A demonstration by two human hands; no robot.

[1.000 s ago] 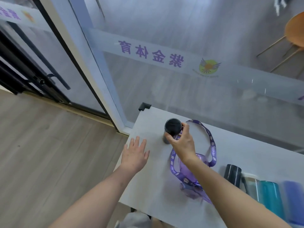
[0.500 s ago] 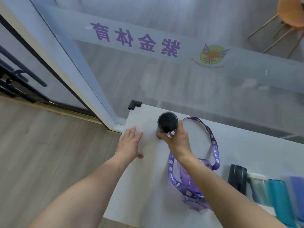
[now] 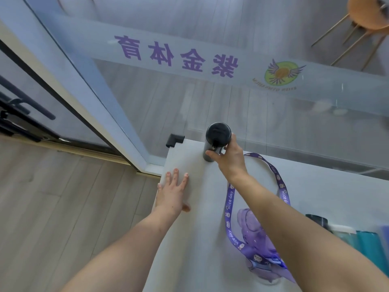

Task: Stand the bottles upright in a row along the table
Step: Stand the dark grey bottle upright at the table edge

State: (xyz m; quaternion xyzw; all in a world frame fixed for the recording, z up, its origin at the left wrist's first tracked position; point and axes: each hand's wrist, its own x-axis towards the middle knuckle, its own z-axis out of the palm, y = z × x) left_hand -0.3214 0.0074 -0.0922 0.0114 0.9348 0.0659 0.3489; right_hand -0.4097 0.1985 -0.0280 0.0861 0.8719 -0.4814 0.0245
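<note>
Outstretched, right hand (image 3: 228,160) gripping black bottle (image 3: 216,142)

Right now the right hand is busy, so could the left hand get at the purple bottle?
Probably not directly: the left hand lies flat, free, but the right forearm crosses above the purple bottle.

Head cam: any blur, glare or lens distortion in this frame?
Head view: wide-angle bending curves the white door frame; hazy reflections wash the glass wall; the teal bottles at the right edge smear; the black cylindrical bottle in the right hand stays sharp.
</note>
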